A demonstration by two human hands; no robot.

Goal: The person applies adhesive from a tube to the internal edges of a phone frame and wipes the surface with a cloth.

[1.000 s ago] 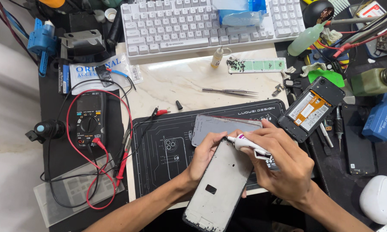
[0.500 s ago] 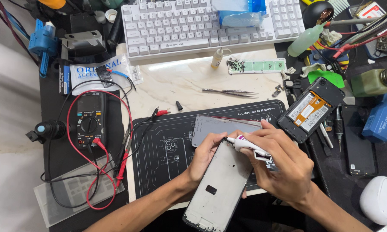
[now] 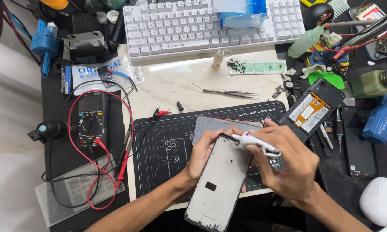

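Observation:
My left hand (image 3: pixel 204 154) grips the upper left edge of a grey phone frame (image 3: pixel 221 182), which tilts over the front of a black work mat (image 3: pixel 167 150). In my right hand (image 3: pixel 288 165) is a small white glue tube with a pink band (image 3: pixel 255 141); its tip touches the frame's top edge. A grey panel (image 3: pixel 219 124) lies flat on the mat just behind the frame. An opened phone with an orange-labelled battery (image 3: pixel 311 109) rests to the right of my right hand.
A white keyboard (image 3: pixel 210 23) spans the back. Tweezers (image 3: pixel 230 92), a small bottle (image 3: pixel 218 59) and a screw strip (image 3: pixel 255 67) lie on the marble top. A multimeter with red leads (image 3: pixel 90 120) sits left. A dark phone (image 3: pixel 359 146) and white case (image 3: pixel 380 199) sit right.

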